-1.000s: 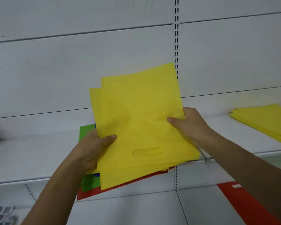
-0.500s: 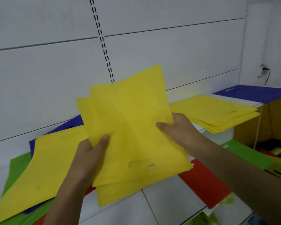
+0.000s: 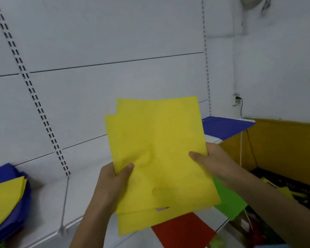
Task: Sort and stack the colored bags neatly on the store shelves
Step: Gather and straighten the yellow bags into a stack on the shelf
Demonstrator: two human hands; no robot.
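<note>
I hold a small bundle of flat yellow bags [image 3: 159, 151] upright in front of the white shelf wall. My left hand [image 3: 113, 183] grips the bundle's left edge, thumb on the front. My right hand [image 3: 211, 160] grips its right edge, thumb across the front. The top bag's oval handle cut-out points down. A blue bag pile [image 3: 224, 126] lies on the shelf at the right. Below it a green bag [image 3: 227, 203] and a red bag [image 3: 184, 230] lie on a lower shelf.
A mixed heap with a yellow bag [image 3: 5, 196] on blue bags [image 3: 0, 172] sits on the shelf at the far left. A yellow-walled bin [image 3: 283, 145] with dark contents stands at the right. Slotted shelf uprights [image 3: 38, 104] run up the wall.
My view has swung further right. The mixed heap has slid to the left edge and the bundle now hides the yellow stack on the right. Both hands keep their grip.
</note>
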